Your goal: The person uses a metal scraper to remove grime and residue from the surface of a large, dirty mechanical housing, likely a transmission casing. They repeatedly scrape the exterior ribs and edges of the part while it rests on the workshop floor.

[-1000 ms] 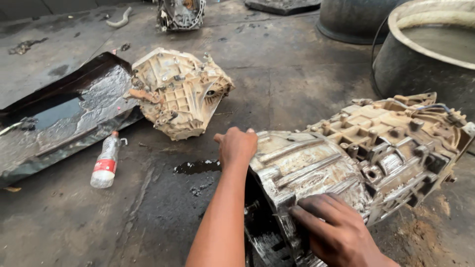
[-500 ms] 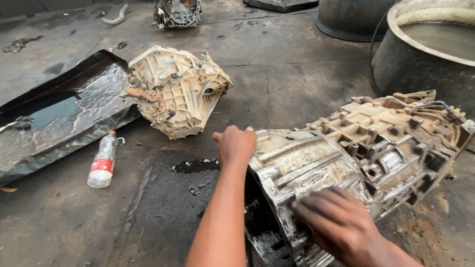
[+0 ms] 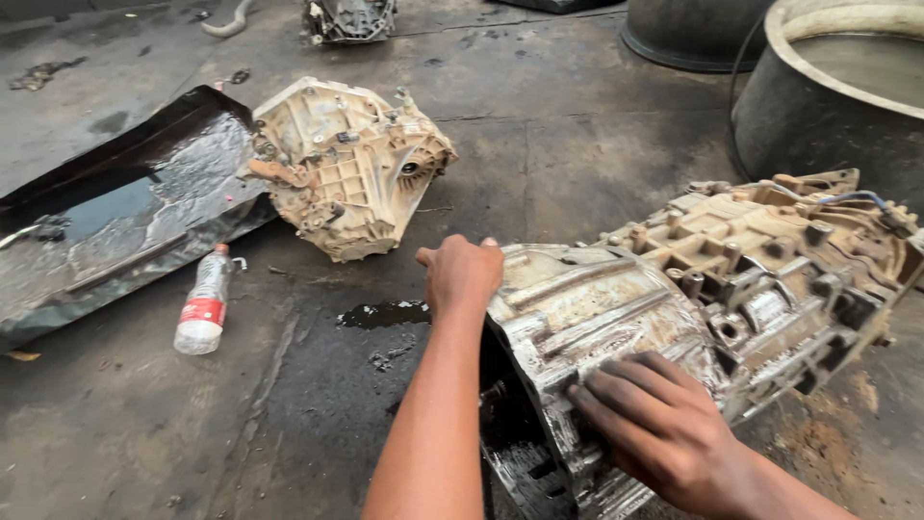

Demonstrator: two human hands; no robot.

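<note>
A large greasy gearbox housing [image 3: 712, 289] lies on its side on the oily floor, its round bell end toward me. My left hand [image 3: 462, 274] curls over the top rim of that bell end and grips it. My right hand [image 3: 650, 419], blackened with grease, lies flat with spread fingers on the lower side of the bell end. A second, smaller pale gearbox casing [image 3: 346, 169] rests on the floor beyond, to the upper left, apart from both hands.
A plastic bottle with a red label [image 3: 202, 308] lies left of my arm. A dark metal tray holding oil [image 3: 115, 217] sits at far left. A small oil puddle [image 3: 385, 314] is by my left hand. Large tubs [image 3: 818, 116] stand at upper right.
My hands stay on the housing; the right hand has shifted slightly along the bell end. The view has drifted a little, so everything sits slightly higher.
</note>
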